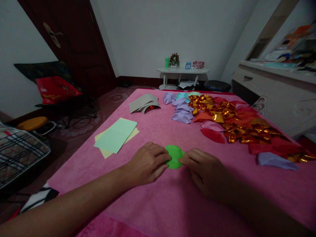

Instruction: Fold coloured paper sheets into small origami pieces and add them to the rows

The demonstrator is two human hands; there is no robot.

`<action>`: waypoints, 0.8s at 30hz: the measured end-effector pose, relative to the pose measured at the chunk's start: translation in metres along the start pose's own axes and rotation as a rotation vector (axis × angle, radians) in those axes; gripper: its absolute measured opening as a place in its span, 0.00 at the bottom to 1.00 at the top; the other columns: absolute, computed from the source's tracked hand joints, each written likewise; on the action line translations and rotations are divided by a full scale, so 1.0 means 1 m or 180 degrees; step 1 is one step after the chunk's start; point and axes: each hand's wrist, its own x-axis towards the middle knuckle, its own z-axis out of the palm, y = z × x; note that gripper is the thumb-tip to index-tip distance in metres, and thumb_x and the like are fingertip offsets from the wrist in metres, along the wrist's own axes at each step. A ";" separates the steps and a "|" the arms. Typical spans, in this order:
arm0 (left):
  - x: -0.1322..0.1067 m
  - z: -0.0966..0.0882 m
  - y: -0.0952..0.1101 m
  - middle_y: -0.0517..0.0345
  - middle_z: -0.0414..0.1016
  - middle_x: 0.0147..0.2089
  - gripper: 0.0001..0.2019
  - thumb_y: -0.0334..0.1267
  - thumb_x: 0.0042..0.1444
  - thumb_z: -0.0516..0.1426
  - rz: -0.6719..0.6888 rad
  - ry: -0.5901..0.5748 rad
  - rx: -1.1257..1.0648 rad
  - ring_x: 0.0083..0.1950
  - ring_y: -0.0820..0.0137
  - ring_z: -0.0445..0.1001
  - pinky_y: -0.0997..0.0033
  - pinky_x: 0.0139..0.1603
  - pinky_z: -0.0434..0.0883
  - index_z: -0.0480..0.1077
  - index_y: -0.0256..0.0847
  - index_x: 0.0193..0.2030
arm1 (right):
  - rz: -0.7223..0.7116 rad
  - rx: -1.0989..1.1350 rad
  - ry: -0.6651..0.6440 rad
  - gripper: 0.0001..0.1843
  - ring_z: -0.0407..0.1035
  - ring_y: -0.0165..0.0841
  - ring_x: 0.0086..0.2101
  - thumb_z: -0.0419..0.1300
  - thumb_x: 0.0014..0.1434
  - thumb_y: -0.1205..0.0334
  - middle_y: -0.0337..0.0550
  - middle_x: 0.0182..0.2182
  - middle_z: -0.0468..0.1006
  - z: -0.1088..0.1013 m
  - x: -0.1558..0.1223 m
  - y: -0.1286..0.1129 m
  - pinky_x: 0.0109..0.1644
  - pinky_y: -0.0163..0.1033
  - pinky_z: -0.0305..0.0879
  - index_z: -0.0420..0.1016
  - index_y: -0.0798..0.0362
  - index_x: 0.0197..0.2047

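Note:
A bright green piece of folded paper (174, 156) lies low over the pink tablecloth (153, 197), between my two hands. My left hand (149, 163) has its fingers closed on the paper's left edge. On the opposite edge, my right hand (202, 168) pinches the paper between thumb and fingers. Creases show on the green surface. To the left are pale green sheets (118, 133) lying over yellow sheets (105, 153). Farther off rests a fanned stack of grey sheets (142, 103).
Folded paper pieces cover the table's right side: lilac ones (182, 115), shiny gold ones (213, 107) and red ones (212, 135). Behind the table stands a small white table (182, 70). A chair with a red bag (56, 89) is at left, a cabinet (276, 95) at right.

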 end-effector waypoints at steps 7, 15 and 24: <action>-0.002 -0.006 -0.004 0.50 0.75 0.47 0.16 0.34 0.58 0.52 -0.0006 -0.0133 -0.0159 0.45 0.64 0.73 0.61 0.48 0.68 0.69 0.42 0.52 | -0.0002 -0.0025 0.0012 0.12 0.64 0.35 0.35 0.51 0.54 0.74 0.45 0.33 0.71 -0.001 0.002 0.000 0.38 0.39 0.60 0.72 0.54 0.39; -0.002 0.001 -0.005 0.49 0.76 0.45 0.12 0.30 0.57 0.52 -0.0113 0.0038 -0.0355 0.46 0.65 0.73 0.64 0.47 0.71 0.71 0.37 0.47 | 0.0460 0.0346 0.0286 0.18 0.65 0.38 0.44 0.52 0.57 0.73 0.49 0.45 0.71 0.011 -0.004 0.004 0.49 0.46 0.63 0.63 0.55 0.51; -0.006 0.004 -0.007 0.48 0.75 0.46 0.11 0.30 0.58 0.52 -0.0036 0.0159 -0.0383 0.45 0.65 0.73 0.66 0.46 0.71 0.72 0.36 0.45 | 0.1103 0.0526 0.0530 0.30 0.64 0.39 0.45 0.57 0.53 0.73 0.50 0.48 0.65 0.014 0.000 0.000 0.50 0.46 0.64 0.57 0.55 0.59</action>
